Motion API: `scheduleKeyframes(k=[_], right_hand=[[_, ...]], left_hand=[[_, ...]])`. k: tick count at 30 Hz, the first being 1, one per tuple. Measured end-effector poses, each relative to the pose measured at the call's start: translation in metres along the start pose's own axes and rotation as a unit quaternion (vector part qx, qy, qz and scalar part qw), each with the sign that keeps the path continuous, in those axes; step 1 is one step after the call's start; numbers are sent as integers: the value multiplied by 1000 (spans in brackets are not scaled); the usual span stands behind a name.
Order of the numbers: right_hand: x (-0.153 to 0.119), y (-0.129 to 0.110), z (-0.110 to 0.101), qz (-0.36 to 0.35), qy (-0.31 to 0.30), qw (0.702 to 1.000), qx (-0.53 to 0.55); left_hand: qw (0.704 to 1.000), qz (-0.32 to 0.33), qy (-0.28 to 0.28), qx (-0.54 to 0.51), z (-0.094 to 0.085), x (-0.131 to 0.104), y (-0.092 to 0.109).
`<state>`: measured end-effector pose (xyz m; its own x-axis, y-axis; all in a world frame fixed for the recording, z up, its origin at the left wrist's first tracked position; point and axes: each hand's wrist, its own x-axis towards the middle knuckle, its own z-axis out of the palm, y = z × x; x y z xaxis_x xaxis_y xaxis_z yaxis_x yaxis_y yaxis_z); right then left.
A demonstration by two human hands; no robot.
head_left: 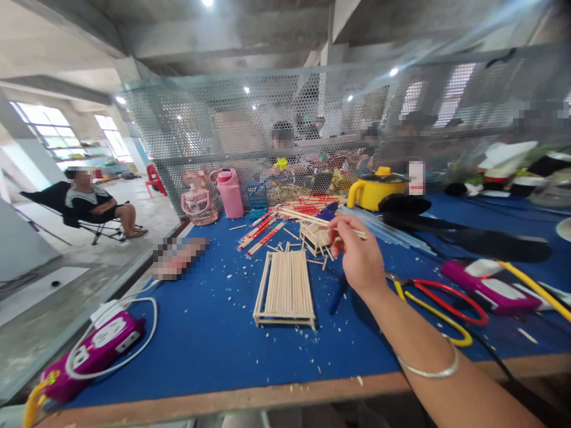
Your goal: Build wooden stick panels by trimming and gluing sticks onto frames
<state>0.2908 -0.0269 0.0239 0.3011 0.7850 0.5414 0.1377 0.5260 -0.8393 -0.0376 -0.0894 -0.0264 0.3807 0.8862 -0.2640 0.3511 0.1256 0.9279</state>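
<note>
My right hand (359, 255) is closed around wooden chopsticks (307, 217), which point left over the back of the blue table. Below and left of it lies a small rack of pale sticks (288, 282), laid side by side in a frame. Just under the chopsticks is a second, smaller stick frame (314, 236), partly hidden. Chopsticks in red-and-white wrappers (263, 235) are piled behind. To the right of my wrist lie pliers or cutters with red and yellow handles (446, 297). My left hand is out of view.
A yellow pot (379, 190), clear glue sticks (388, 232), a pink bottle (229, 193) and a clear jug (198, 205) stand or lie toward the back. Purple power strips (100, 351) sit at both sides. Behind is a mesh screen (223, 131); a person sits at left.
</note>
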Motion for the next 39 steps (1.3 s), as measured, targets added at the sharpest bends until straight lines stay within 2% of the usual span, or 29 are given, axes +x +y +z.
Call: scheduleKeyframes(k=[2, 4, 6, 7, 9, 11, 13, 14, 15, 17, 19, 20, 22, 24, 26, 29, 32, 34, 35, 36, 38, 39], right_hand=[[-3, 1, 0, -40, -15, 997, -68], [-7, 2, 2, -125, -40, 981, -144], [-13, 1, 6, -226, -88, 948, -208], [-16, 0, 8, -267, -124, 927, -233], [-23, -3, 14, -321, -208, 884, -268], [-28, -6, 20, -355, -272, 845, -294], [-32, -7, 23, -380, -301, 821, -301], [-31, -6, 23, -381, -298, 823, -298], [-30, -6, 22, -370, -280, 835, -294], [-24, -3, 17, -312, -206, 878, -300], [-16, 1, 10, -209, -118, 913, -330], [-12, 3, 6, -144, -96, 919, -353], [-7, 8, 2, -14, -110, 910, -399], [-7, 15, 3, 88, -161, 890, -417], [-11, 22, 8, 156, -199, 890, -378], [-16, 34, 17, 227, -217, 903, -293], [-13, 41, 19, 253, -224, 901, -273], [-8, 41, 15, 249, -220, 901, -279], [-6, 39, 13, 235, -206, 906, -287], [-4, 35, 12, 207, -184, 914, -295], [-5, 24, 11, 125, -143, 937, -293], [-7, 17, 13, 84, -145, 947, -273]], left_hand=[[1000, 18, 15, 0, -10, -8, 14], [998, 48, 35, -4, -12, 4, 40], [989, 109, 93, -21, -1, 35, 73], [988, 119, 90, -47, 9, 54, 89], [989, 105, 33, -98, 32, 90, 115], [986, 97, -11, -136, 52, 114, 128], [983, 94, 5, -156, 60, 126, 131], [983, 90, 15, -158, 57, 129, 129], [986, 81, 21, -147, 51, 131, 125], [994, 50, 29, -92, 30, 135, 114], [999, -1, 36, 7, 6, 142, 98], [999, -20, 40, 29, -4, 147, 90], [994, -46, 69, 73, -18, 156, 74], [987, -50, 105, 109, -25, 165, 63], [981, -31, 140, 131, -28, 169, 58], [974, 14, 183, 130, -32, 164, 64], [977, 50, 180, 99, -31, 148, 78], [986, 65, 143, 57, -22, 135, 88], [991, 71, 111, 26, -15, 128, 92], [994, 78, 46, -56, -8, 123, 96], [979, 81, -56, -179, 10, 113, 100], [970, 87, -80, -213, 19, 110, 100]])
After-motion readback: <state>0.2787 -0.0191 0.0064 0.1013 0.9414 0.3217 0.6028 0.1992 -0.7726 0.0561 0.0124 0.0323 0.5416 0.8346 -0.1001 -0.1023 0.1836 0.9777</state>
